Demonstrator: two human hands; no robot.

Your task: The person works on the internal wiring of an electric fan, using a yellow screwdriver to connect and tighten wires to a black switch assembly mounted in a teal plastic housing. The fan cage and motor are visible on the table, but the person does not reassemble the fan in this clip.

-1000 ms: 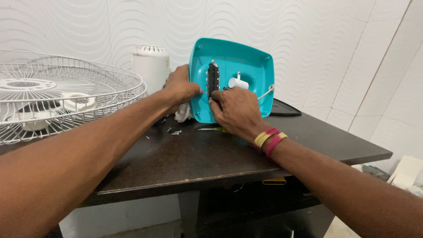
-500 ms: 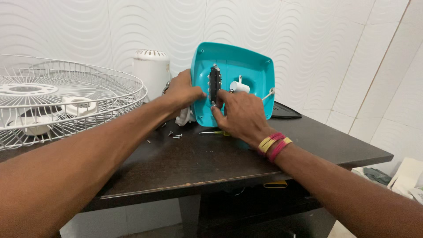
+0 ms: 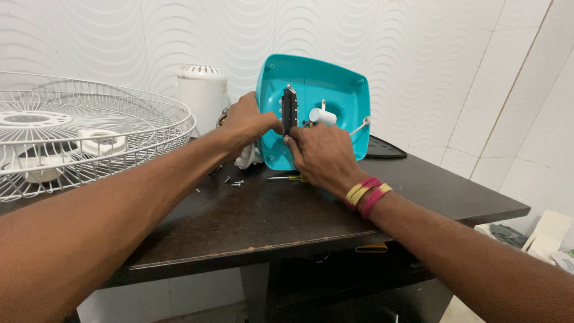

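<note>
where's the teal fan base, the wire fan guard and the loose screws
teal fan base (image 3: 335,90): head view, bare inner wall, upper right
wire fan guard (image 3: 143,110): head view, right side of grille
loose screws (image 3: 237,183): head view, cluster on dark table

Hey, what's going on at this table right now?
A person holds a teal plastic housing upright on a dark table. The left hand grips its left edge, while the right hand works at a black part inside. Loose screws and a wire fan guard lie alongside.

Wire fan guard (image 3: 72,137) cut off at left edge; screws (image 3: 234,181) tiny.
</note>
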